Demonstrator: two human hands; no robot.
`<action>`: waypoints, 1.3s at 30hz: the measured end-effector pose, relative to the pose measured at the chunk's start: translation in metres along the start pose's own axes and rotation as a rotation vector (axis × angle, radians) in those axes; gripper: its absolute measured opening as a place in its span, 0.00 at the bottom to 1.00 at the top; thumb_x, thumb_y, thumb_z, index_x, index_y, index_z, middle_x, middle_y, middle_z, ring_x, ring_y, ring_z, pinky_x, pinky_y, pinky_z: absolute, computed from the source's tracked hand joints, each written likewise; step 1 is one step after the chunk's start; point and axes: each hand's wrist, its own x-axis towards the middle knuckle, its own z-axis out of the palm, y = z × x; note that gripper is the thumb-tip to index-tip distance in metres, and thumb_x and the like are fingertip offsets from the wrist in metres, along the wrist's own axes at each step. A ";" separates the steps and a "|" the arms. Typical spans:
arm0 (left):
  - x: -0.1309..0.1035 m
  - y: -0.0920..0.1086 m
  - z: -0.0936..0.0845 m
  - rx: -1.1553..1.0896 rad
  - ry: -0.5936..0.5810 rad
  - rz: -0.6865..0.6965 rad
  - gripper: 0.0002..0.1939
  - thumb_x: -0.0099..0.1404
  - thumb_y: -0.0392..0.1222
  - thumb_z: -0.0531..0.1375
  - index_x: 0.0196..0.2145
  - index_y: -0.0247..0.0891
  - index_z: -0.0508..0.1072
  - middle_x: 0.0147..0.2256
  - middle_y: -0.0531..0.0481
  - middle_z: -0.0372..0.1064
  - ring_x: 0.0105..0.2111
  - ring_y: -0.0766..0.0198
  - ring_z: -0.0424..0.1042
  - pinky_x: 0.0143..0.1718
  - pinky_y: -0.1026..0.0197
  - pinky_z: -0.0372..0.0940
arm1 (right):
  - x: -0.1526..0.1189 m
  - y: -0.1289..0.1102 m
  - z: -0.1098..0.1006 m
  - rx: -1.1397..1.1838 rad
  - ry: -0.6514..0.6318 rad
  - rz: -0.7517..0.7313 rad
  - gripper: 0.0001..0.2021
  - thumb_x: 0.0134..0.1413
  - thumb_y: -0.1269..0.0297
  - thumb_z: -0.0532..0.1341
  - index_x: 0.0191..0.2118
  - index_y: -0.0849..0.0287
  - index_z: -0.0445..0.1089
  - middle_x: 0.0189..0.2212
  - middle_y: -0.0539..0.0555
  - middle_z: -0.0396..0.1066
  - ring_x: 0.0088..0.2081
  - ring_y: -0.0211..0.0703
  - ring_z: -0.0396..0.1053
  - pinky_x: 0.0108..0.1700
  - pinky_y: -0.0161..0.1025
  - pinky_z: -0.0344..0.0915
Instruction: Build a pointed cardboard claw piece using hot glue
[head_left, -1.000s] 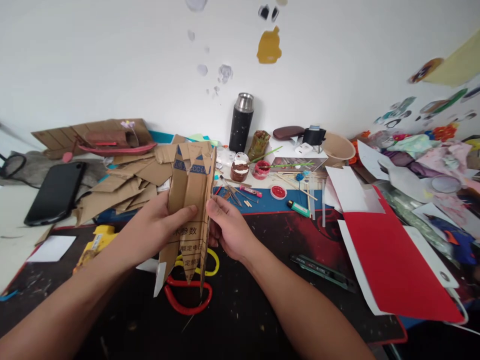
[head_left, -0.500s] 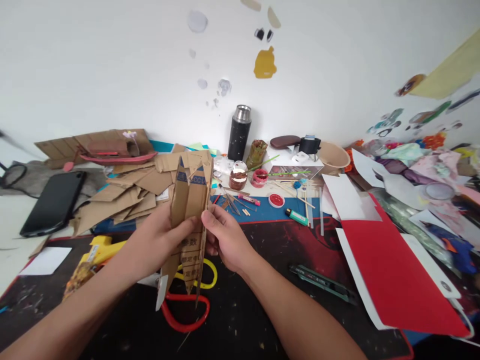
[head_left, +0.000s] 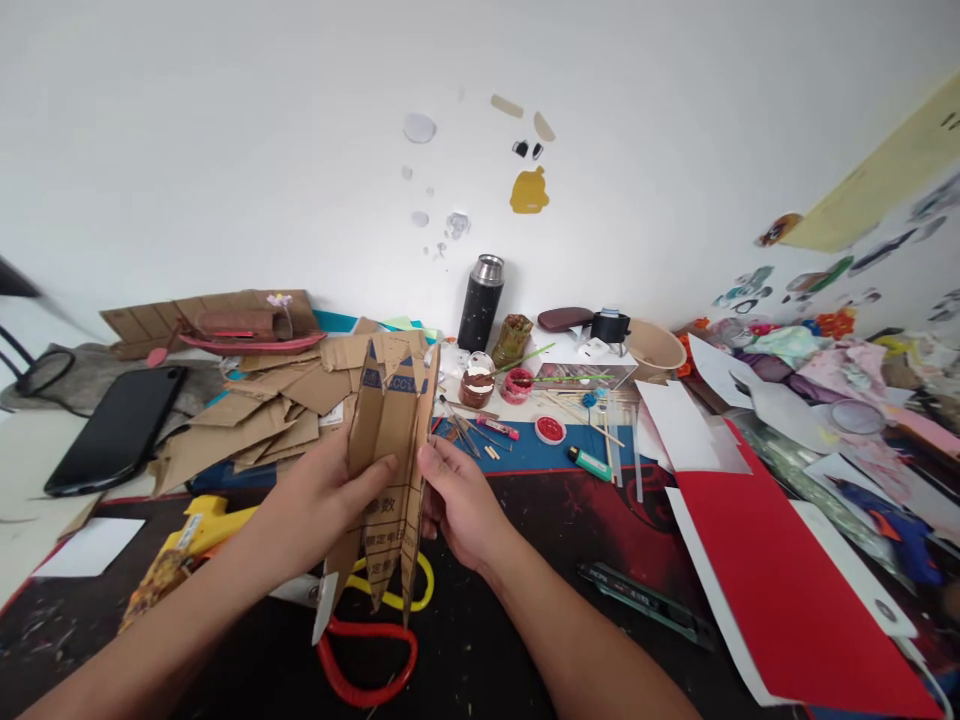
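Desk lower in view than before, hands (head_left: 390, 495) unchanged on cardboard (head_left: 386, 470).

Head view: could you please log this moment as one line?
left hand holds cardboard piece | right hand holds it | scissors beneath

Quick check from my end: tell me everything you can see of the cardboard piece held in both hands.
The cardboard piece is brown corrugated board, folded lengthwise into narrow panels with pointed cut ends top and bottom. Blue print runs across the upper part and dark printed characters sit lower down; a white patch shows at its lower left tip. It is held roughly upright above the dark mat, the left hand gripping its left side with the thumb across the front, the right hand pinching its right edge.
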 end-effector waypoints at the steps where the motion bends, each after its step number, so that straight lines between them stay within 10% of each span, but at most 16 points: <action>1: 0.001 -0.001 -0.001 -0.008 -0.006 -0.005 0.26 0.67 0.65 0.66 0.50 0.41 0.80 0.43 0.41 0.86 0.51 0.37 0.85 0.51 0.41 0.81 | 0.000 0.000 0.000 -0.005 0.016 0.000 0.34 0.49 0.27 0.76 0.38 0.54 0.70 0.20 0.42 0.67 0.16 0.34 0.57 0.16 0.32 0.53; 15: 0.001 0.007 -0.024 0.114 -0.151 -0.013 0.25 0.70 0.64 0.62 0.50 0.42 0.80 0.44 0.45 0.87 0.42 0.41 0.85 0.44 0.49 0.80 | 0.004 -0.009 -0.005 -0.301 0.117 -0.202 0.26 0.61 0.34 0.70 0.37 0.53 0.67 0.17 0.40 0.65 0.16 0.34 0.59 0.19 0.32 0.54; 39: -0.007 0.009 -0.022 0.481 -0.074 0.067 0.21 0.67 0.64 0.58 0.44 0.48 0.79 0.37 0.41 0.85 0.36 0.37 0.82 0.40 0.45 0.72 | 0.000 0.004 -0.001 -0.521 0.078 -0.171 0.12 0.67 0.52 0.65 0.38 0.53 0.67 0.21 0.40 0.63 0.18 0.35 0.63 0.23 0.34 0.55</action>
